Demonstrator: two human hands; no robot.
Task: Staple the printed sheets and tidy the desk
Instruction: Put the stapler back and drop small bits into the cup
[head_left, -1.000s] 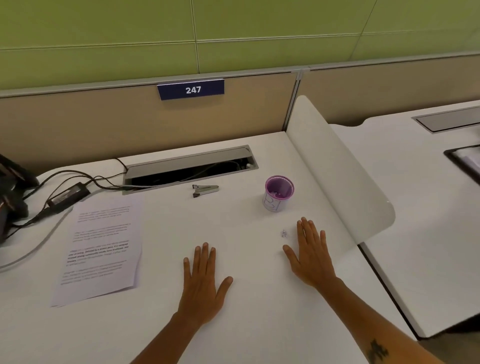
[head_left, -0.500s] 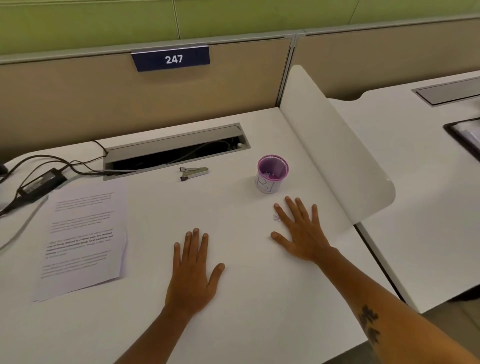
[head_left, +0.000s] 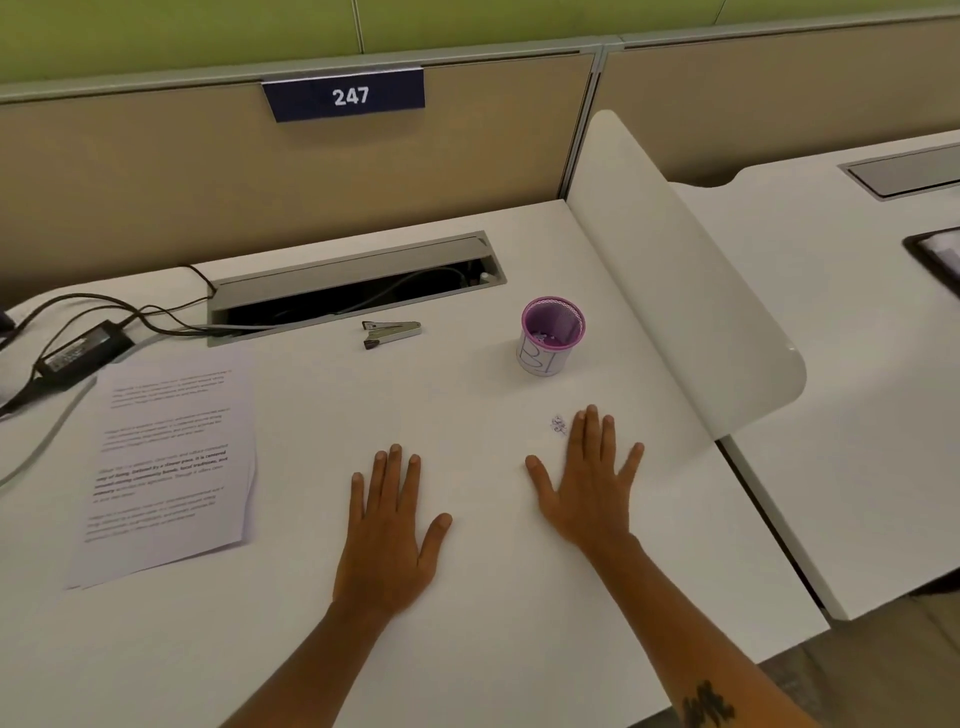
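Printed sheets (head_left: 169, 467) lie stacked on the white desk (head_left: 467, 649) at the left. A small metal stapler (head_left: 390, 333) rests near the cable slot at the back. A purple mesh cup (head_left: 551, 335) with a white label stands to its right. A tiny cluster of loose clips or staples (head_left: 558, 424) lies just left of my right fingertips. My left hand (head_left: 389, 535) lies flat on the desk, palm down, fingers apart, holding nothing. My right hand (head_left: 589, 483) lies flat too, fingers spread, empty.
An open cable slot (head_left: 353, 283) runs along the back. A power adapter (head_left: 83, 351) and cables lie at the far left. A white curved divider (head_left: 691, 291) bounds the desk on the right, with a neighbouring desk (head_left: 857, 415) beyond. A beige partition carries a sign 247 (head_left: 345, 96).
The view has shifted slightly, so everything sits a little differently in frame. Both hands stay flat on the desk in about the same places.
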